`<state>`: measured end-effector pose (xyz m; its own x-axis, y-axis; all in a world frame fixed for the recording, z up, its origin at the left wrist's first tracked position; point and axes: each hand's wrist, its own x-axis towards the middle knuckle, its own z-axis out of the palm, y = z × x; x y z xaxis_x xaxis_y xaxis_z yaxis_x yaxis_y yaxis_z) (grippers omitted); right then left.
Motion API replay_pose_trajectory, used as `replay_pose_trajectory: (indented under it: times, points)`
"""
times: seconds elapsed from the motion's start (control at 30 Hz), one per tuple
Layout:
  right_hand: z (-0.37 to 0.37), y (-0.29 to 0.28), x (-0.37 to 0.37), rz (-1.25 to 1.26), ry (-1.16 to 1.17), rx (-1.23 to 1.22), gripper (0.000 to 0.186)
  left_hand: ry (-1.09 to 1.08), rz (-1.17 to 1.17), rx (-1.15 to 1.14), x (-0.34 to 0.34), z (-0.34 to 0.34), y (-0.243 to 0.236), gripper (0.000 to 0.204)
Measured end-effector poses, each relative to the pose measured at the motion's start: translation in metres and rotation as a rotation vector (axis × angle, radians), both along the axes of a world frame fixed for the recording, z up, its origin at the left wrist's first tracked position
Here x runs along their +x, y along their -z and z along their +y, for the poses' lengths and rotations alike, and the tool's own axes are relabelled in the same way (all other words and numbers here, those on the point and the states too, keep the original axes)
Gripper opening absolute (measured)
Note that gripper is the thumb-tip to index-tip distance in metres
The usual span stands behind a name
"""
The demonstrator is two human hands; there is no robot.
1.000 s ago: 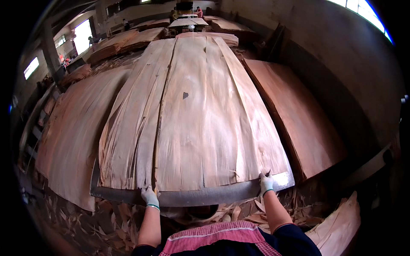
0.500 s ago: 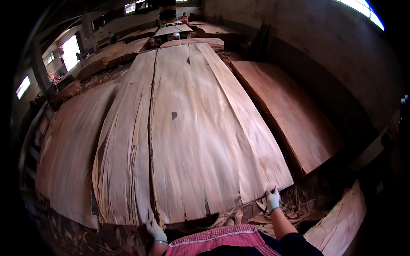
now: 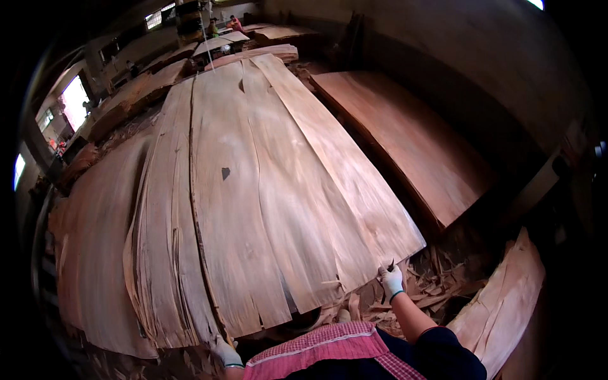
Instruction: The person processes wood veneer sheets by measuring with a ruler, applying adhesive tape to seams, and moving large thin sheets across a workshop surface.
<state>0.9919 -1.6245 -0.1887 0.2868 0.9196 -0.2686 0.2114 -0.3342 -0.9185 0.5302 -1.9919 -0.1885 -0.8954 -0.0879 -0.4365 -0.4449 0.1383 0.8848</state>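
A broad stack of pale wood veneer sheets [image 3: 291, 190] spreads out in front of me, its top pieces split by lengthwise seams. My left hand [image 3: 225, 352], in a white glove, is closed at the near edge of a narrow veneer strip [image 3: 201, 316], beside the long dark seam. A small yellowish bit shows by its fingers, too little to name. At the near right edge, my gloved right hand [image 3: 391, 281] is closed round a slim dark object [image 3: 391, 266] whose kind I cannot make out. Its fingers touch the sheet's edge.
A lower reddish veneer stack [image 3: 405, 139] lies to the right, by the wall. Another stack [image 3: 101, 247] adjoins on the left. Veneer scraps [image 3: 430, 278] litter the floor, and a curved loose sheet [image 3: 506, 304] lies at the lower right. People [image 3: 235, 24] are far off at the back.
My view has turned, so the stacks sit further left. The right hand has shifted a little left along the near edge, and the dark object now shows in it. The left hand sits lower.
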Motion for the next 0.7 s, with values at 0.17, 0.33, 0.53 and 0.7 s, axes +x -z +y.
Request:
replay_pose_trajectory:
  times: [0.17, 0.33, 0.53, 0.7]
  points:
    - [0.027, 0.051, 0.010, -0.126, -0.009, 0.121, 0.021, 0.274, -0.060, 0.189, -0.026, 0.039, 0.000, 0.018]
    - [0.027, -0.004, -0.060, -0.358, -0.096, -0.040, 0.021, 0.063, -0.013, 0.126, -0.067, 0.042, 0.008, 0.024]
    - [0.023, -0.007, -0.035, -0.326, 0.010, -0.064, 0.033, 0.160, -0.149, 0.037, -0.072, 0.043, 0.019, 0.016]
    - [0.015, -0.021, -0.054, -0.232, 0.041, -0.084, 0.039, 0.213, -0.199, 0.059, -0.090, 0.024, 0.027, 0.017]
